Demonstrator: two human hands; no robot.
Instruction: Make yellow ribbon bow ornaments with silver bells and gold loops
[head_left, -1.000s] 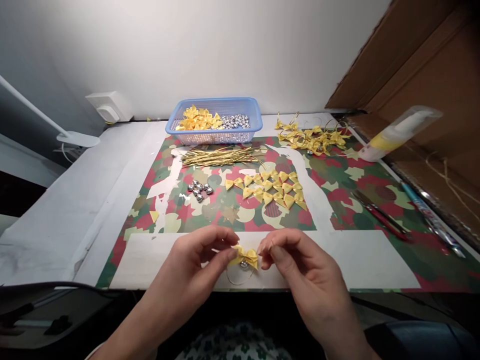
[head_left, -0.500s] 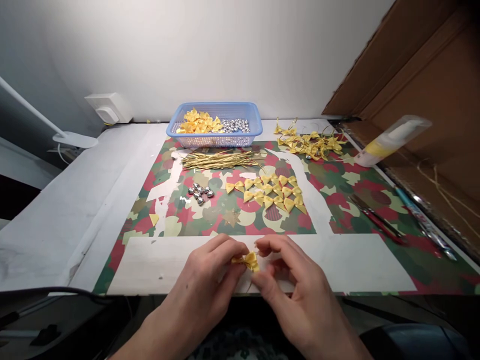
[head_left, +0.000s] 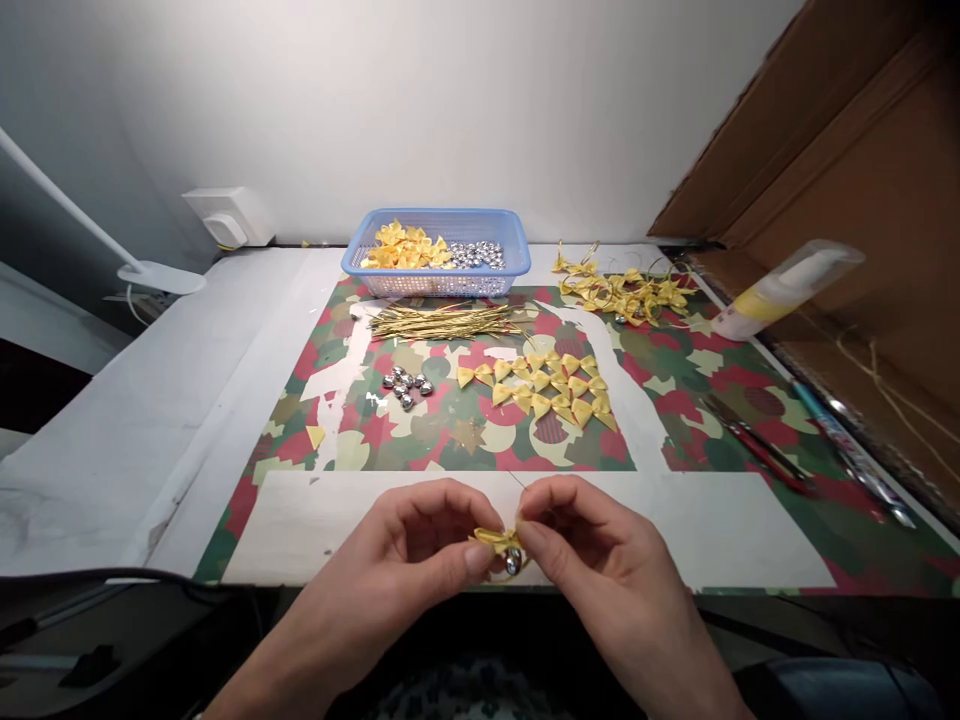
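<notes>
Between my hands, above the near white strip, is a yellow bow [head_left: 491, 540] with a silver bell [head_left: 513, 561] on it. My left hand [head_left: 420, 545] pinches the bow's left side between thumb and fingers. Thumb and forefinger of my right hand [head_left: 592, 545] are closed at the bow's right side, where a thin gold wire sticks up. Just beyond lie several yellow bows [head_left: 551, 385] in rows. Left of them is a small group of silver bells [head_left: 406, 383], with a bundle of gold wires [head_left: 442, 321] farther back.
A blue basket [head_left: 435, 287] at the back holds yellow bows and bells. Wired bows [head_left: 630, 295] lie piled at back right, beside a leaning bottle [head_left: 780, 292]. Red-handled pliers [head_left: 757, 450] and pens [head_left: 855, 455] lie at right. A lamp [head_left: 161, 277] stands at left.
The bow has been turned between my fingers, and its silver bell now shows below it. My left thumb has shifted onto the bow's near side. The view has moved slightly.
</notes>
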